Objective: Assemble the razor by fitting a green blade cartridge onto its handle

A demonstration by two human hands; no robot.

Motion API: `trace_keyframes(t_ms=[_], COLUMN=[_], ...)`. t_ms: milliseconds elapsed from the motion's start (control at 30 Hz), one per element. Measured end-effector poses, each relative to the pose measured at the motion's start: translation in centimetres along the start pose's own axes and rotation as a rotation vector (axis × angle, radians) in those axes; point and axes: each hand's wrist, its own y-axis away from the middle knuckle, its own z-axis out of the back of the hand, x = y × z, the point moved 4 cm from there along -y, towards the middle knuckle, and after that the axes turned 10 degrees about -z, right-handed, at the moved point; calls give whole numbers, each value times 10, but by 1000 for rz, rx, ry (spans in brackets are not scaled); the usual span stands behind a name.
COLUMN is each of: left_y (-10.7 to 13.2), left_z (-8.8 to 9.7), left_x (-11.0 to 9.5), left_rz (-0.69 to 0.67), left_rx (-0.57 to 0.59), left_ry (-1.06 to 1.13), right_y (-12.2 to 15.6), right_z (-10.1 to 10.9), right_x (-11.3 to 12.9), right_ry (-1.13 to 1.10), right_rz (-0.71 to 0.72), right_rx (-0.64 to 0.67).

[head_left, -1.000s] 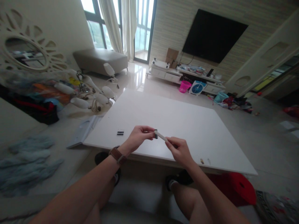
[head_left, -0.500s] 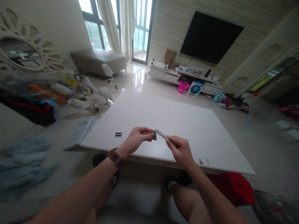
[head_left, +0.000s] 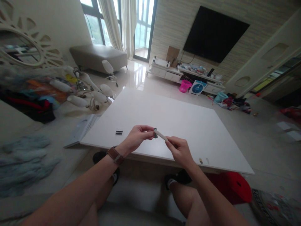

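Note:
Above the white table (head_left: 185,122), my left hand (head_left: 139,135) pinches a small green-and-black piece, like a little circuit board (head_left: 155,133), by its left side. My right hand (head_left: 180,150) is closed on a slim pale-handled tool (head_left: 161,135). The tool's far end meets the small piece; its tip is too small to make out. Left of my left hand, two short black strips (head_left: 119,132) lie on the table. Near the front edge at the right are a small brownish piece (head_left: 201,160) and a thin clear piece (head_left: 207,161).
A red roll (head_left: 240,188) is below the table's right front edge. A lamp with several white shades (head_left: 101,95) stands at the left, beside a flat panel (head_left: 81,130). Farther back are a pink basket (head_left: 185,85) and a low white cabinet (head_left: 164,73).
The tool's far end has shifted slightly against the small piece, which is turned a little differently. Both hands keep their grips. The whole view has shifted slightly.

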Motion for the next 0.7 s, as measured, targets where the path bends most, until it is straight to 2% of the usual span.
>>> trace_keyframes(t_ms=[100,267,467,633,700], left_y=[0,1,-1,-1,-1], left_z=[1,-1,2,1,2], left_x=[1,-2,-1,1,1], left_rz=[8,33,31,47,40], left_rx=[-29,4,-60,-16,-26], left_ry=[46,63,107,106,115], right_y=[2,0,1,0,0], right_z=[-5,9,-5,3,-2], right_x=[3,-3,-1,-4,-3], right_ry=[-17,-37,7,-20,-5], right_rz=[28,-12,17,-35,-35], right_rx=[58,-99,111,-4,38])
